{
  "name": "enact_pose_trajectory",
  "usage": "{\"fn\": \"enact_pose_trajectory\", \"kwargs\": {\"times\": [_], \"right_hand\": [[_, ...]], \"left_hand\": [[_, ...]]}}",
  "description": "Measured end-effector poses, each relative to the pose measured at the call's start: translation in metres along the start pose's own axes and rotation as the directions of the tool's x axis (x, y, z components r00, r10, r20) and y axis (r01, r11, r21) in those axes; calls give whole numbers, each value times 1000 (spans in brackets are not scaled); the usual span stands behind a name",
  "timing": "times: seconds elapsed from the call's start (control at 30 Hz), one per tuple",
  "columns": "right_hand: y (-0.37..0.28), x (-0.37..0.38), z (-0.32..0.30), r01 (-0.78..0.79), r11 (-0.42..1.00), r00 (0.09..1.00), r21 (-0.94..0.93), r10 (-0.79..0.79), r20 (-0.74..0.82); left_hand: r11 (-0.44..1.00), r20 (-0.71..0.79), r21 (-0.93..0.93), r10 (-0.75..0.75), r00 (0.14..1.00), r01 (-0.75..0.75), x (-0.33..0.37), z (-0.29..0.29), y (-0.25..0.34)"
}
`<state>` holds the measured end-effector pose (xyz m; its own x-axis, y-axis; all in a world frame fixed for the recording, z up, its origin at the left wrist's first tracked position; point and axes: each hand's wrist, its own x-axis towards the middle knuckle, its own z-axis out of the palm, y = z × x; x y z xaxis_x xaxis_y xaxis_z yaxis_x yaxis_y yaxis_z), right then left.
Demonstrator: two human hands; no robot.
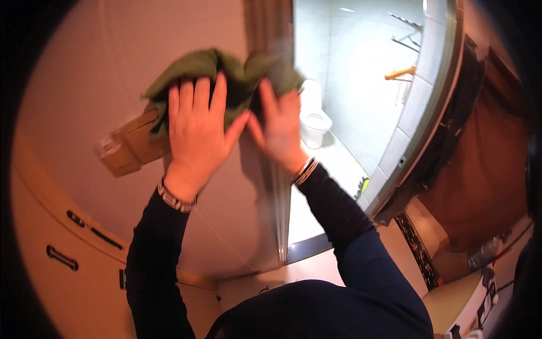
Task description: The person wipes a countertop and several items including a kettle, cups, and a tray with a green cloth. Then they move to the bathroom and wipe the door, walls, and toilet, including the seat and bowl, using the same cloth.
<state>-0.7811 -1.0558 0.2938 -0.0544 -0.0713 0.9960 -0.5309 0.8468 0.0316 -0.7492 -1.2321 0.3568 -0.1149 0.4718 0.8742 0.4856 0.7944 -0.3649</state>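
Both hands are raised in front of a pale wall, up against a bunched dark green cloth (195, 63). My left hand (197, 121) lies on its left half with the fingers stretched out over the fabric and the thumb spread toward the middle. My right hand (279, 121) rests on the right half, its fingers extended and a little blurred. The two thumbs come close together between the halves. From under the cloth's left end a brown box-like thing (132, 144) sticks out at a slant. What lies beneath the fabric is hidden.
Right of the wall's edge, an opening (282, 226) leads into a bright tiled bathroom with a white toilet (316, 121) and an orange-handled thing (400, 73). Dark and brown hanging fabric (477, 164) is at the right. A cabinet with a dark handle (62, 257) stands lower left.
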Motion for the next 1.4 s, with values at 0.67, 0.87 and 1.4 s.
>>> {"fn": "enact_pose_trajectory", "kwargs": {"times": [0.67,0.87,1.4], "right_hand": [[31,-59,2,-265,774,961,574,263,89],[6,-207,-9,-674,161,676,721,528,514],[50,-136,0,-238,819,966,522,143,216]], "left_hand": [[988,178,155,-44,983,16,-13,56,81],[973,631,-105,-93,770,204,-153,76,128],[984,378,65,-176,909,164,-121,70,127]]}}
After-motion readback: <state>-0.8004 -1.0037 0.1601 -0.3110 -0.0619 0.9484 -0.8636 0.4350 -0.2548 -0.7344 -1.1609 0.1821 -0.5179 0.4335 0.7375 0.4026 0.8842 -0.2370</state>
